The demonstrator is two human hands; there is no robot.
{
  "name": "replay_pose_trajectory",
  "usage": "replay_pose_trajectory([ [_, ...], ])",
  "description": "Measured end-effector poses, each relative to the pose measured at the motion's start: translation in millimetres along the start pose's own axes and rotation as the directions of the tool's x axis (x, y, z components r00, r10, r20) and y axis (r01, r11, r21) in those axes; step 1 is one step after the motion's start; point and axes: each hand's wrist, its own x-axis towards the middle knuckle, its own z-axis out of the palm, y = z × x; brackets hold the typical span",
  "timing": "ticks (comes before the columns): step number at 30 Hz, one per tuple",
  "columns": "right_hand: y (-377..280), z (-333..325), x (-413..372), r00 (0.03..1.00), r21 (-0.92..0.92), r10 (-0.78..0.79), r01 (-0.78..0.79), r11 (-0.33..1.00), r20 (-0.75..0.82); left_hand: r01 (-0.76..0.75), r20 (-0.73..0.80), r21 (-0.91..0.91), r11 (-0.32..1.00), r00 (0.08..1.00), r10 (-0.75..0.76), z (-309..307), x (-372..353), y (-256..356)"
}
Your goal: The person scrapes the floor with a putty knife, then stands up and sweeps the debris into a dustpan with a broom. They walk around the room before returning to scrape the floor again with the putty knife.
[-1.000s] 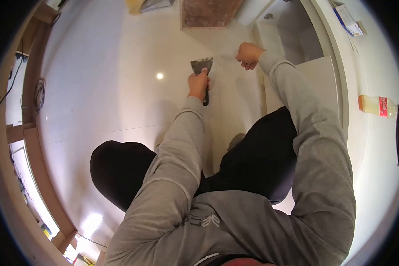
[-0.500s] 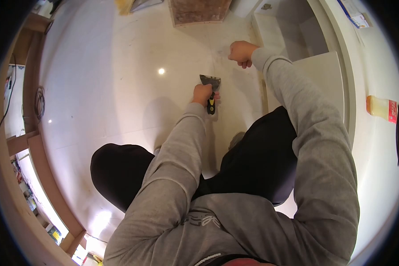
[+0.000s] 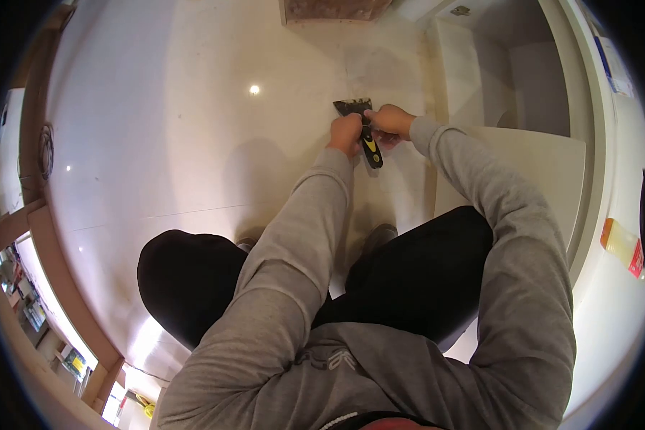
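Note:
A putty knife (image 3: pixel 370 146) with a wide, smudged metal blade and a black-and-yellow handle is held above the pale tiled floor (image 3: pixel 215 158), blade pointing away from me. My left hand (image 3: pixel 345 133) is closed around its neck from the left side. From the right, my right hand (image 3: pixel 392 123) meets it, with the thumb against the neck just below the blade and the fingers curled by the handle. Part of the handle is hidden between the two hands, and the butt end sticks out toward me.
To the right stands a white cabinet with an open compartment (image 3: pixel 473 72) and a pale panel (image 3: pixel 523 168) by it. A bottle with a red label (image 3: pixel 626 248) lies on the white surface at far right. A brown board (image 3: pixel 335 10) is at the top; wooden framing (image 3: pixel 72 308) runs along the left.
My right hand has come down and left from its place apart and now touches the putty knife. My left hand has moved the knife slightly up and right, and its handle now tilts.

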Motion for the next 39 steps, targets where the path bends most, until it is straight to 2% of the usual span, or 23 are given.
replay_pose_trajectory([
  [4,5.7,10.0,13.7,1.000,0.205,0.000,0.002,0.979,-0.010,0.106,0.015,-0.043,0.993,0.994,-0.105,-14.3,5.9,-6.4],
  [6,8.9,13.0,22.9,0.990,0.363,0.005,-0.056,0.930,0.140,0.122,0.005,0.198,0.973,0.992,-0.126,-13.2,-8.0,3.0],
  [7,9.4,13.4,25.9,0.990,0.362,0.006,-0.058,0.930,0.143,0.124,0.003,0.197,0.973,0.992,-0.127,-12.1,-14.0,6.0],
  [10,14.8,19.2,23.8,0.996,0.372,0.032,-0.062,0.926,0.086,0.092,-0.043,0.117,0.989,0.995,-0.087,-14.8,-16.9,6.1],
  [13,30.0,24.2,31.5,0.986,0.501,-0.069,-0.018,0.865,0.155,0.021,-0.109,0.225,0.974,0.994,0.003,-17.0,-6.2,10.1],
  [15,33.4,30.4,38.0,0.990,0.581,-0.116,0.052,0.812,0.074,0.021,-0.125,0.394,0.919,0.992,0.031,-12.1,-19.7,22.5],
  [16,33.4,33.2,42.9,0.991,0.584,-0.108,0.042,0.811,0.078,0.031,-0.129,0.395,0.918,0.991,0.023,-10.2,-21.6,24.9],
  [18,26.4,37.6,52.8,0.984,0.665,-0.125,0.179,0.725,-0.128,-0.038,-0.142,0.471,0.881,0.983,0.119,-7.8,-13.7,25.7],
  [22,7.9,17.3,44.3,0.989,0.702,-0.148,0.096,0.705,0.014,-0.079,-0.118,0.244,0.967,0.987,0.110,0.9,15.4,22.6],
  [23,9.5,17.7,42.5,0.985,0.722,-0.172,0.098,0.685,0.029,-0.236,-0.003,0.514,0.825,0.961,0.276,-7.8,29.9,10.7],
  [24,8.5,17.3,43.4,0.978,0.739,-0.203,0.106,0.665,0.042,-0.384,0.155,0.716,0.584,0.902,0.403,-10.0,38.6,8.3],
  [25,29.2,30.0,73.6,0.970,0.827,-0.230,0.189,0.530,-0.074,-0.396,0.160,0.713,0.578,0.895,0.416,-5.2,32.3,10.4],
  [26,23.5,31.4,69.7,0.968,0.824,-0.240,0.197,0.532,-0.076,-0.279,0.014,0.797,0.535,0.895,0.446,-3.8,18.6,7.6],
  [27,21.5,37.9,62.1,0.972,0.757,-0.150,0.235,0.610,-0.181,-0.141,-0.134,0.856,0.497,0.869,0.477,-4.1,14.5,3.5],
  [28,19.1,42.6,57.2,0.956,0.679,-0.065,0.251,0.689,-0.288,-0.137,-0.143,0.853,0.503,0.867,0.478,-1.8,20.4,7.4],
  [29,48.1,40.4,115.5,0.897,0.432,-0.144,0.336,0.837,-0.419,-0.171,-0.084,0.883,0.437,0.859,0.506,-1.3,31.6,9.6],
  [30,38.3,36.1,108.0,0.903,0.434,-0.137,0.323,0.841,-0.406,-0.199,-0.022,0.910,0.364,0.853,0.522,-5.1,36.0,5.2],
  [31,17.6,25.3,84.1,0.930,0.488,-0.135,0.298,0.820,-0.341,-0.154,-0.131,0.745,0.649,0.920,0.368,19.9,-10.7,39.2],
  [32,5.2,14.3,69.0,0.948,0.535,-0.147,0.283,0.796,-0.282,-0.153,-0.131,0.747,0.647,0.920,0.369,21.7,-7.9,31.2],
  [34,13.7,16.7,74.6,0.950,0.561,-0.153,0.286,0.777,-0.273,-0.166,-0.150,0.598,0.784,0.938,0.313,23.5,4.3,24.9],
  [36,24.2,28.1,68.2,0.933,0.597,-0.104,0.303,0.743,-0.345,-0.212,-0.075,0.630,0.747,0.941,0.331,22.2,-10.7,25.1],
  [38,28.0,20.7,75.8,0.943,0.578,-0.063,0.251,0.777,-0.326,-0.088,-0.236,0.439,0.894,0.949,0.209,26.0,-15.5,18.4],
  [39,32.6,9.9,92.9,0.919,0.415,-0.124,0.285,0.864,-0.374,-0.133,-0.164,0.452,0.882,0.960,0.229,24.5,-5.9,16.9],
])
